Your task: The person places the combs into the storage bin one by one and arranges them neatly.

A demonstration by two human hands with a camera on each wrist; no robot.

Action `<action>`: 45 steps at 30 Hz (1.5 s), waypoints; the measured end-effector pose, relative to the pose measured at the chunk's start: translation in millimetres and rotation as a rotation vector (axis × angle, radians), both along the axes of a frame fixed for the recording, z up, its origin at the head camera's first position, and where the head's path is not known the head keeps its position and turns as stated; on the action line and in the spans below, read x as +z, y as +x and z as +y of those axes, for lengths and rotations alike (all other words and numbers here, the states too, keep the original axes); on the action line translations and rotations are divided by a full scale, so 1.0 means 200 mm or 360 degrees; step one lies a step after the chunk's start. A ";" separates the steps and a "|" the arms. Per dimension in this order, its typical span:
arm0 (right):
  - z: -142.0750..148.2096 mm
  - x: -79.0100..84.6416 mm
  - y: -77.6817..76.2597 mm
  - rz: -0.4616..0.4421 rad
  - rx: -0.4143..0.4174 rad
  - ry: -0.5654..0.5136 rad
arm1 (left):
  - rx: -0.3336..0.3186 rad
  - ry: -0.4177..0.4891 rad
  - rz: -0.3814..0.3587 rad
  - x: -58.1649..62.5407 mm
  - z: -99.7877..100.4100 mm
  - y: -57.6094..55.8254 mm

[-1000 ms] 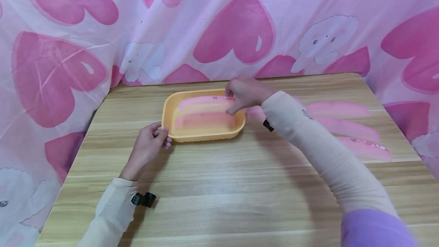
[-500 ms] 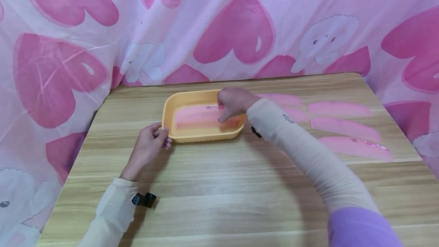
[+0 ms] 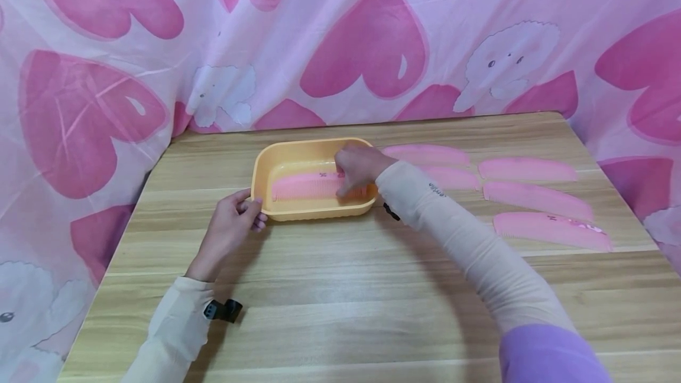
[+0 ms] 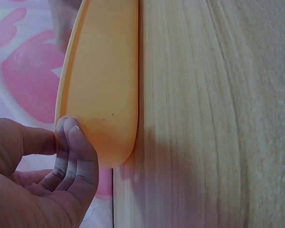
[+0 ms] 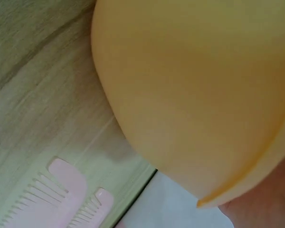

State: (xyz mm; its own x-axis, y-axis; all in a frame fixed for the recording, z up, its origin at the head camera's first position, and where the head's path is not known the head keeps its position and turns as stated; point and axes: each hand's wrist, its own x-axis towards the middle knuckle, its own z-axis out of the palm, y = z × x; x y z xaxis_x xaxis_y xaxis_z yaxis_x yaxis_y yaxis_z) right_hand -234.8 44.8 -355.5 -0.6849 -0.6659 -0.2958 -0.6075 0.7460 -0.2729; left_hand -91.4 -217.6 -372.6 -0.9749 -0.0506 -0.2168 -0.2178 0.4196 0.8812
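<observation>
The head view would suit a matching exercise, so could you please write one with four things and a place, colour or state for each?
Things:
1. left hand
2. right hand
3. tray
4. patterned cloth

Descriptions:
A. yellow-orange, resting on the wooden table
B. pink and white with hearts, behind the table
C. pinching the rim at the near left corner
D. reaching inside, at a pink comb

Pairs: 1-C, 2-D, 3-A, 4-B
</observation>
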 end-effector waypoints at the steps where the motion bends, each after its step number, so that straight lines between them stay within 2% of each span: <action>1: 0.00 0.00 0.00 -0.0012 -0.0007 -0.0001 | -0.0001 0.0002 -0.0001 0.00 0.00 0.00; 10: 0.00 0.00 0.02 -0.0063 -0.0070 0.0039 | -0.0001 -0.0015 -0.0001 0.01 0.00 0.00; 16: 0.02 0.02 0.03 -0.0043 -0.0016 -0.0011 | 0.0000 -0.0014 0.0010 0.01 0.01 0.01; 20: 0.05 0.05 0.04 -0.0034 0.0003 -0.0123 | 0.0000 -0.0014 0.0006 0.00 0.01 0.01; 26: 0.11 0.13 0.05 -0.0043 -0.0036 -0.0345 | -0.0004 -0.0010 -0.0015 0.00 0.00 0.01; 30: 0.18 0.19 0.04 -0.0058 -0.0052 -0.0462 | -0.0010 -0.0014 -0.0018 0.01 0.00 0.01; 35: 0.29 0.26 0.02 0.0021 -0.0057 -0.0527 | -0.0011 -0.0016 -0.0005 0.01 0.00 0.00; 40: 0.44 0.30 0.01 0.0101 -0.0129 -0.0507 | -0.0008 -0.0027 -0.0018 0.00 0.00 0.00; 45: 0.58 0.31 0.00 0.0101 -0.0251 -0.0471 | -0.0024 -0.0033 0.0002 0.00 0.00 0.00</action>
State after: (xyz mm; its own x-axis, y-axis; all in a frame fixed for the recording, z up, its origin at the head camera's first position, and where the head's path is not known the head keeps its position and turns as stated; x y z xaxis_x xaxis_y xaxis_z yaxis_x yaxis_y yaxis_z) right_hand -235.2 161.7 -294.1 -0.7973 -0.6007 -0.0590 -0.5135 0.7263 -0.4569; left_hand -91.4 -217.5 -372.9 -0.9758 -0.0405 -0.2147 -0.2103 0.4413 0.8724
